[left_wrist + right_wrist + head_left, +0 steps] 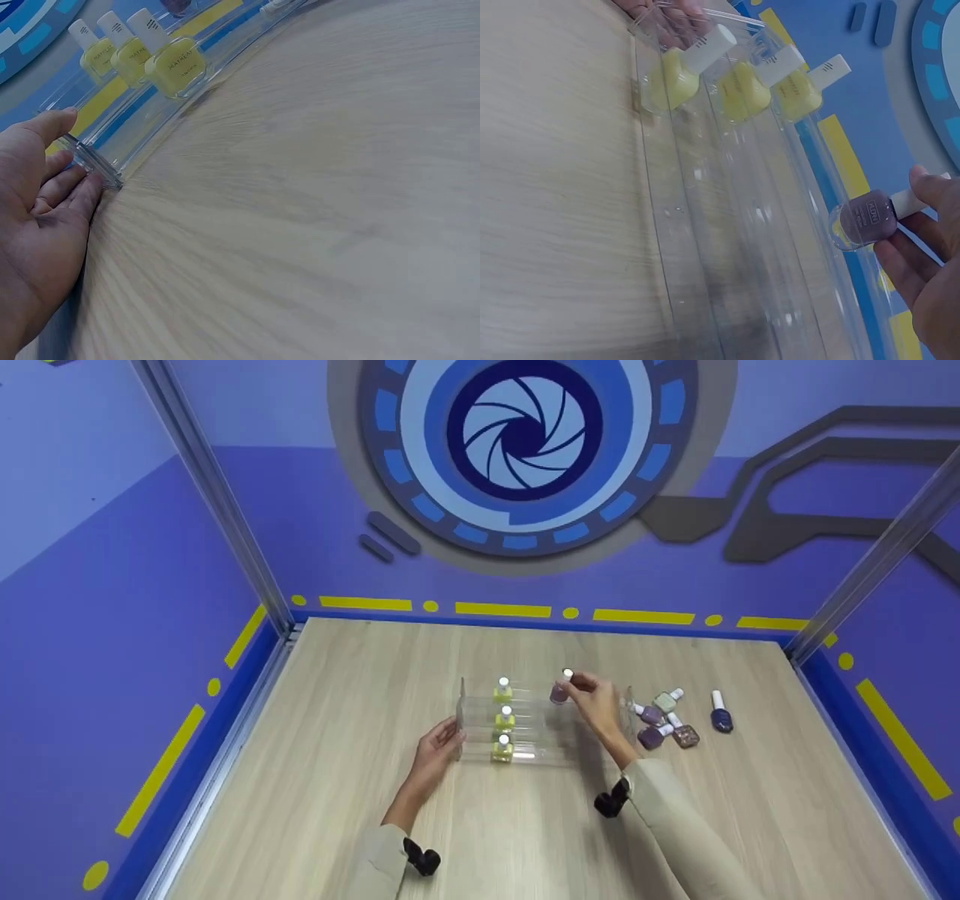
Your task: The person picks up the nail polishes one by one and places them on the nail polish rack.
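Note:
A clear stepped rack (555, 751) stands mid-table with three yellow nail polish bottles (741, 93) upright on it, one on each step toward its left side. My left hand (433, 750) holds the rack's left end panel between thumb and fingers, as the left wrist view shows. At the back step, my right hand (598, 706) pinches a mauve nail polish bottle (868, 218) by its white cap. In the right wrist view its glass base is at the back step; whether it touches the rack I cannot tell.
Right of the rack lies a cluster of several nail polish bottles: a pale green one (664, 702), mauve ones (651, 736) and a glittery brown one (685, 736). A dark blue bottle (721, 718) lies farther right. Painted walls (525, 585) border the wooden table (360, 682).

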`<state>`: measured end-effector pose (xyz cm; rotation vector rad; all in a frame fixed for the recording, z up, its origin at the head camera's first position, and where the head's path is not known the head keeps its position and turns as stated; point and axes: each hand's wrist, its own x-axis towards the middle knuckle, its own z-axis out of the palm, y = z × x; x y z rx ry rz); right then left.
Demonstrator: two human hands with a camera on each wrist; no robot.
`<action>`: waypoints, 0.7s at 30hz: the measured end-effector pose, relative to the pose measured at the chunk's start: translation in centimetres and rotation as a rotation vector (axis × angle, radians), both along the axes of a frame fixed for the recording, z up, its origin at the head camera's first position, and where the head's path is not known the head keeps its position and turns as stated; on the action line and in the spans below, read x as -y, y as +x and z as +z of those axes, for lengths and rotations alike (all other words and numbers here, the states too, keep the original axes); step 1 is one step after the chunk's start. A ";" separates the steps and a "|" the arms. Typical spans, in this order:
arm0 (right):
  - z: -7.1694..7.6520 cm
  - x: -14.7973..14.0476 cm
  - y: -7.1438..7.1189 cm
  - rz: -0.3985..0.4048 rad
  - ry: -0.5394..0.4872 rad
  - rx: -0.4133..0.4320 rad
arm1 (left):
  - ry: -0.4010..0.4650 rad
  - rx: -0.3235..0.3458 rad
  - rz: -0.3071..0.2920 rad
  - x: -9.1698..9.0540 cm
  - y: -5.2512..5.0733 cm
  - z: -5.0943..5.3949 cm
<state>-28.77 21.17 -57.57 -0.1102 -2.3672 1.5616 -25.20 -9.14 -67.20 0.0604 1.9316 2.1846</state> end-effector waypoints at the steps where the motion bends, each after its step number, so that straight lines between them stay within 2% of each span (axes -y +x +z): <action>1: 0.0 0.2 -0.1 0.008 -0.006 -0.001 | -0.002 -0.001 0.005 0.0 0.0 0.0; 3: 0.0 0.4 -0.1 0.019 -0.011 0.005 | -0.008 -0.011 0.003 0.0 0.0 -0.1; 10: 0.5 0.6 0.1 0.058 0.071 0.042 | 0.010 -0.018 0.004 0.1 0.1 -0.2; 21: 0.8 0.8 0.7 0.130 0.004 0.022 | 0.012 -0.010 0.010 -0.1 0.1 -0.1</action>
